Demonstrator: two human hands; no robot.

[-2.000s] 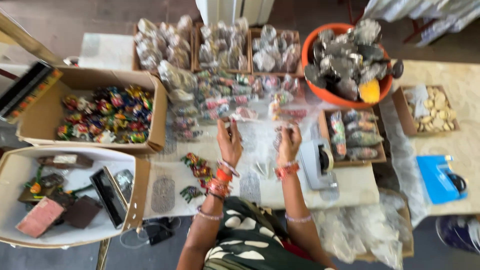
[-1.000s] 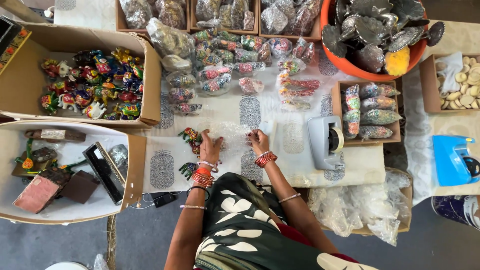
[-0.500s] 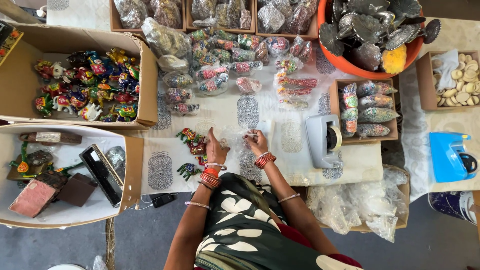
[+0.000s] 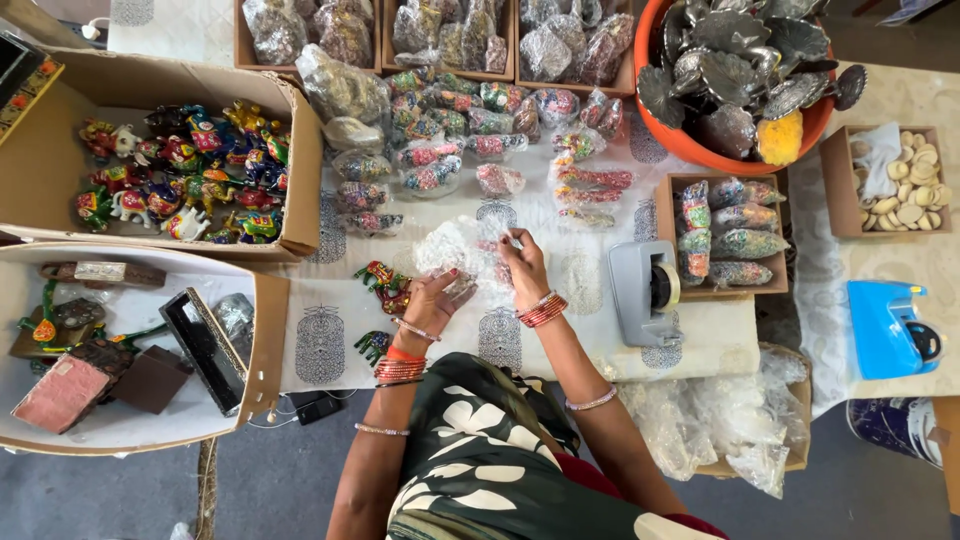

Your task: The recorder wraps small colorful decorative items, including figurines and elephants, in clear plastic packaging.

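Note:
A piece of clear bubble wrap [image 4: 462, 250] lies bunched over the white printed cloth [image 4: 560, 320], and both hands grip it. My left hand [image 4: 437, 293] holds its near left edge. At its right side, my right hand [image 4: 524, 268] pinches the wrap with raised fingers. I cannot tell whether anything is inside the wrap. Two painted figurines [image 4: 385, 287] lie just left of my left hand. Red and orange bangles ring both wrists.
A grey tape dispenser [image 4: 643, 292] sits right of my hands. Wrapped figurines [image 4: 440, 160] are piled behind. A cardboard box of painted animals [image 4: 190, 180] and a white box of dark items [image 4: 120, 350] stand left. An orange tub of metal leaves [image 4: 740, 70] is back right.
My hands, which were flat near the table's front edge, have lifted and now hold the bubble wrap bunched up between them.

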